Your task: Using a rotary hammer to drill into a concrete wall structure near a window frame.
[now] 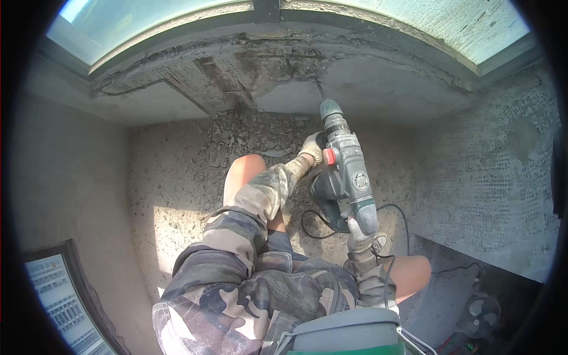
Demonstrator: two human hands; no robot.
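Note:
A grey-green rotary hammer (pixel 350 160) with a red knob points away from me, toward the wall under the window. Its thin bit (pixel 320 90) meets the plaster at the edge of the broken area; how deep it goes I cannot tell. My left hand (pixel 312 148), in a pale knitted glove, is closed around the dark side handle just behind the chuck. At the back end, my right hand (pixel 358 236), also gloved, wraps the rear grip, its fingers partly hidden by the tool's body. Broken plaster (pixel 219 74) with exposed brickwork spreads left of the bit.
Rubble (pixel 248 133) lies on the floor below the wall. A black power cord (pixel 403 222) loops around the tool and past my right arm. Window frames (pixel 266 12) run above. A fan (pixel 478 315) stands at the lower right, and a rough grey wall (pixel 485 171) rises on the right.

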